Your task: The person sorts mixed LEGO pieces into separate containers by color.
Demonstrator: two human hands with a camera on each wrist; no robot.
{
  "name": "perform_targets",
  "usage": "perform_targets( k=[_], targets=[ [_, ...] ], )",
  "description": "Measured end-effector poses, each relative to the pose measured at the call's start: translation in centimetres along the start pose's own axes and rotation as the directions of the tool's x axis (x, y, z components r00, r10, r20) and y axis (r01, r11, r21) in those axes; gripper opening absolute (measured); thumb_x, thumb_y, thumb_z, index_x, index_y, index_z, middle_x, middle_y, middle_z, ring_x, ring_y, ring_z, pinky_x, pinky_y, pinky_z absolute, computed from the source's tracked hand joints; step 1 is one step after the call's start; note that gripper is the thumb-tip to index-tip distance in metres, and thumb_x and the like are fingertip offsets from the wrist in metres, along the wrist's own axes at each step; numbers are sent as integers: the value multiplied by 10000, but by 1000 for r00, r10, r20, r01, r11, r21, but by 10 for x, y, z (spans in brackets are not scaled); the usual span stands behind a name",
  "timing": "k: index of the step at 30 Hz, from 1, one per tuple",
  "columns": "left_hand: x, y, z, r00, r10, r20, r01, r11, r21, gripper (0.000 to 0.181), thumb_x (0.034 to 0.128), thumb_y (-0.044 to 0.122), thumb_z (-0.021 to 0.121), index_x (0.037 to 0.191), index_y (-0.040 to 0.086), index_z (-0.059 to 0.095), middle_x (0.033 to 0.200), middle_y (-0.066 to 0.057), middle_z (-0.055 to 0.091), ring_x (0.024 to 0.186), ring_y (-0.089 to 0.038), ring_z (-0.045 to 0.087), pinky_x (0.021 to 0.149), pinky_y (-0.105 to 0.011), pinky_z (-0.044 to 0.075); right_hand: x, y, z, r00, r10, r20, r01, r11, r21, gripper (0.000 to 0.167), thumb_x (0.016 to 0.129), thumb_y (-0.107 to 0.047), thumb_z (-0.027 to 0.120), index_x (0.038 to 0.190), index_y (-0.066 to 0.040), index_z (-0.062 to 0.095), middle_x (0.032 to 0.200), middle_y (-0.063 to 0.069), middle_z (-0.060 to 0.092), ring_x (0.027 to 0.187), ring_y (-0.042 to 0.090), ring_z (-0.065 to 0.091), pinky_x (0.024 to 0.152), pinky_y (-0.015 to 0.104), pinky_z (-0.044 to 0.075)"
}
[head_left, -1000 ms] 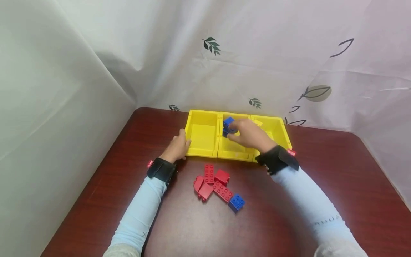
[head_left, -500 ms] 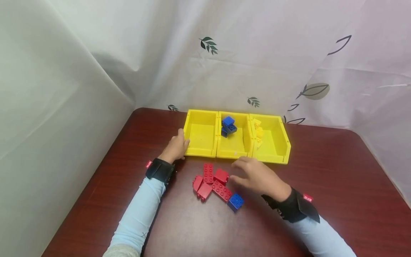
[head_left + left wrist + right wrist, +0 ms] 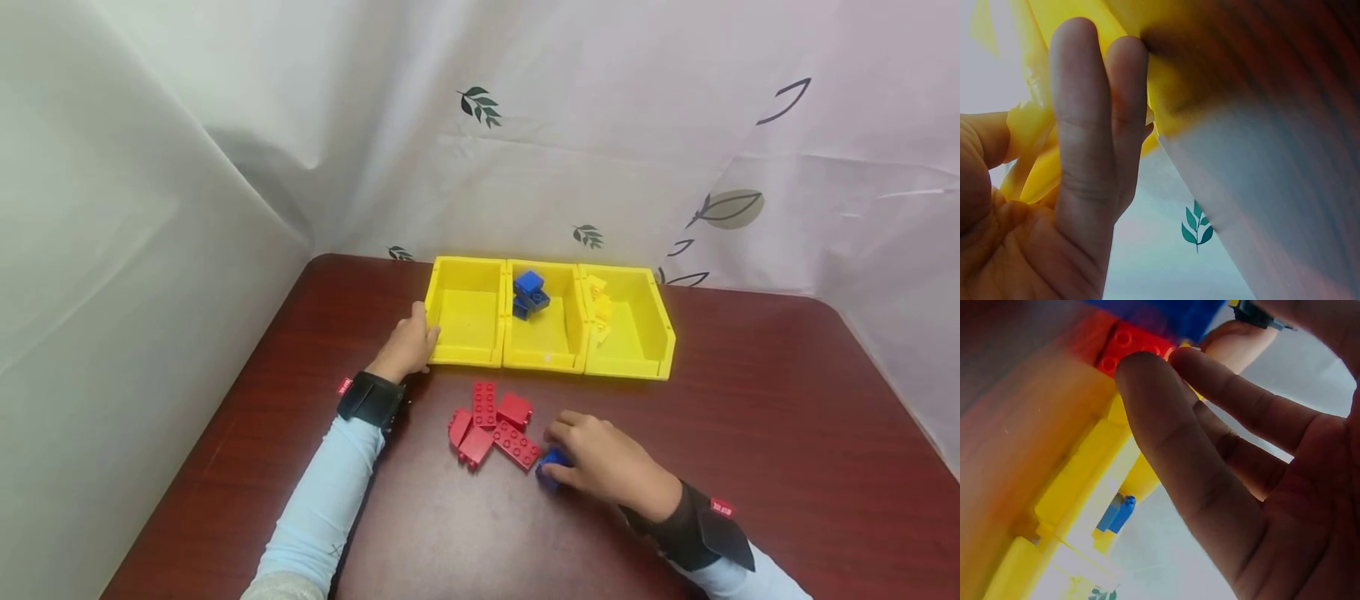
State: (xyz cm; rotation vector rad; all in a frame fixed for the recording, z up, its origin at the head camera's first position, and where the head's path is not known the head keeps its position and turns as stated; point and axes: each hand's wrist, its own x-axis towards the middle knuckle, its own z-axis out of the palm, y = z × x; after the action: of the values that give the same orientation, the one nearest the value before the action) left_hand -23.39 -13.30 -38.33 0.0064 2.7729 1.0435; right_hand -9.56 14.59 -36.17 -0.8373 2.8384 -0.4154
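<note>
On the left side of the head view, the left hand (image 3: 406,343) grips the outer wall of the left yellow bin (image 3: 469,357); the left wrist view has yellow plastic (image 3: 1035,128) between thumb and long fingers (image 3: 1085,125). Near the middle of the table, the right hand (image 3: 611,462) holds a blue brick (image 3: 551,461) between thumb and fingers, partly covering it. That brick (image 3: 1179,315) is at the top of the right wrist view, beside the fingers. Several red bricks (image 3: 484,405) lie together just left of it, one (image 3: 517,445) close beside it.
Three yellow bins stand joined in a row at the back. Several blue bricks (image 3: 529,283) sit in the middle bin (image 3: 543,361), several yellow pieces (image 3: 602,308) in the right bin (image 3: 626,367). A white cloth (image 3: 570,167) hangs behind the table.
My right hand has come out of the middle bin, down to the loose blue brick, and taken hold of it. My left hand has stayed at the left bin's wall.
</note>
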Motion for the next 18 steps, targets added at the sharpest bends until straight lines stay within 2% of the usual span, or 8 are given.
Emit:
perform_targets(
  k=[8, 18],
  targets=[
    [0, -1, 0, 1000, 14, 1, -14, 1000, -4, 455, 1034, 254, 485, 1382, 88, 243, 1018, -191, 520, 700, -259, 610, 545, -259, 553, -5, -5, 0, 997, 42, 71, -43, 999, 14, 361, 761, -282, 844, 1020, -78, 699, 910, 35, 604, 723, 126, 575, 684, 352, 609],
    [-1, -1, 0, 1000, 4, 3, -4, 1000, -6, 482, 1028, 256, 501, 1397, 93, 237, 1012, -179, 520, 712, -260, 608, 568, -256, 559, -4, -4, 2, 998, 23, 59, -23, 1000, 3, 349, 748, -254, 855, 1001, -66, 704, 895, 39, 608, 709, 117, 582, 660, 336, 607]
  ],
)
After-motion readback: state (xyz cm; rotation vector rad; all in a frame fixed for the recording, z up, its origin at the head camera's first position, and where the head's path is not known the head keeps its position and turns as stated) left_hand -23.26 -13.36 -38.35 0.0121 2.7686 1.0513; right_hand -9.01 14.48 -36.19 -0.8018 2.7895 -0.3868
